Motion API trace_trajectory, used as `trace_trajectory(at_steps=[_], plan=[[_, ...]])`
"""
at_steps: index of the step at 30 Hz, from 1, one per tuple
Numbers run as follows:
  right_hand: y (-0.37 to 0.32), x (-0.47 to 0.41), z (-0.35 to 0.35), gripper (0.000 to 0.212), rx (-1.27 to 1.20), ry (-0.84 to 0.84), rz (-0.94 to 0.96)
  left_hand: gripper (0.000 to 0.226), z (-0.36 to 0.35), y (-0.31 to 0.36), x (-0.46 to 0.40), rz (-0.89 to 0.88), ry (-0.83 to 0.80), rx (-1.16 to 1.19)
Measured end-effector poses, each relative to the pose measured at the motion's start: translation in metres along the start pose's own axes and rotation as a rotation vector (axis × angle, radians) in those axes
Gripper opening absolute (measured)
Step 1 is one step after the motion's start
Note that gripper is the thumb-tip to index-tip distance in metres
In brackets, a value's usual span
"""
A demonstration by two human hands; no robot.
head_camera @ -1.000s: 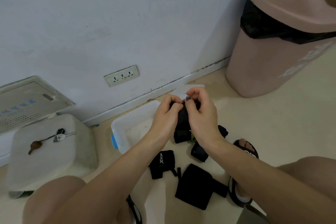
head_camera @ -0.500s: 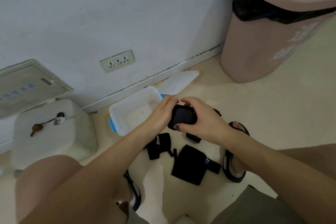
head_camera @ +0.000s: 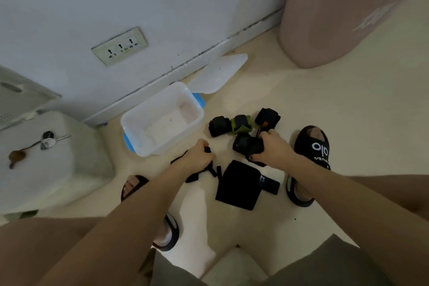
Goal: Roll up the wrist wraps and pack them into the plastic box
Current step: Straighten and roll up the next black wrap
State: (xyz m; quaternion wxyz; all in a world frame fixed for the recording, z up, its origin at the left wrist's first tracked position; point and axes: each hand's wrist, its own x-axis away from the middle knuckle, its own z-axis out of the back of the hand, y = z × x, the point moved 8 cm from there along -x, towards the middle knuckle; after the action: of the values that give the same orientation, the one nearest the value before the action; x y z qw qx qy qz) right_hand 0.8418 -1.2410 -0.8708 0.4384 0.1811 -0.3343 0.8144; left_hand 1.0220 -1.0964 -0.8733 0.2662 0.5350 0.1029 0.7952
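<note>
The open plastic box [head_camera: 130, 121], white with blue clips, sits on the floor by the wall with nothing inside. My right hand [head_camera: 272, 148] grips a rolled black wrist wrap [head_camera: 245, 145] low against the floor. My left hand [head_camera: 199, 157] closes on an unrolled black wrap [head_camera: 193, 177] beside the box. Three rolled wraps lie past my hands: a black one [head_camera: 218, 126], a green-trimmed one [head_camera: 241, 123] and another black one [head_camera: 267, 117]. A flat black wrap [head_camera: 239, 184] lies between my feet.
The box lid [head_camera: 218, 73] lies by the baseboard behind the box. A pink bin [head_camera: 325, 21] stands at the right. A white stool [head_camera: 53, 160] with keys [head_camera: 47, 141] is at the left. My sandalled feet [head_camera: 311, 153] flank the wraps.
Both hands dropped from chest height to the floor. The right brought the finished roll down near the other rolls; the left let go of it and took hold of the unrolled wrap.
</note>
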Motion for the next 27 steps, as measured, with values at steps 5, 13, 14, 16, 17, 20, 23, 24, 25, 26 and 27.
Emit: trace_trajectory(at_steps=[5,13,14,16,17,20,23,24,25,26,27], plan=[[0.059,-0.027,-0.041,0.054,0.001,-0.06,-0.164,0.071,-0.025,-0.032,-0.036,0.049,-0.036,-0.038],[0.09,-0.066,-0.082,0.054,0.359,-0.039,-0.19,0.086,-0.028,-0.067,-0.103,0.048,-0.022,-0.351],[0.09,-0.072,-0.085,0.055,0.392,-0.03,-0.184,0.089,-0.027,-0.07,-0.109,0.043,-0.012,-0.399],[0.091,-0.082,-0.091,0.059,0.439,-0.028,-0.175,0.095,-0.026,-0.077,-0.118,0.026,0.011,-0.505],[0.09,-0.085,-0.093,0.06,0.451,-0.037,-0.177,0.098,-0.025,-0.081,-0.121,0.021,0.017,-0.543],[0.09,-0.088,-0.091,0.063,0.452,-0.001,-0.231,0.105,-0.028,-0.094,-0.132,0.015,-0.014,-0.539],[0.072,-0.083,-0.088,0.056,0.491,0.051,-0.197,0.112,-0.026,-0.106,-0.139,0.035,-0.031,-0.489],[0.062,-0.082,-0.089,0.051,0.488,0.068,-0.133,0.115,-0.023,-0.11,-0.14,0.043,-0.017,-0.5],[0.05,-0.08,-0.093,0.047,0.475,0.081,-0.051,0.117,-0.02,-0.113,-0.142,0.049,-0.001,-0.512],[0.042,-0.078,-0.101,0.045,0.44,0.052,0.006,0.119,-0.018,-0.116,-0.143,0.052,0.013,-0.524],[0.039,-0.075,-0.112,0.044,0.406,0.002,0.011,0.121,-0.017,-0.118,-0.144,0.059,0.021,-0.533]])
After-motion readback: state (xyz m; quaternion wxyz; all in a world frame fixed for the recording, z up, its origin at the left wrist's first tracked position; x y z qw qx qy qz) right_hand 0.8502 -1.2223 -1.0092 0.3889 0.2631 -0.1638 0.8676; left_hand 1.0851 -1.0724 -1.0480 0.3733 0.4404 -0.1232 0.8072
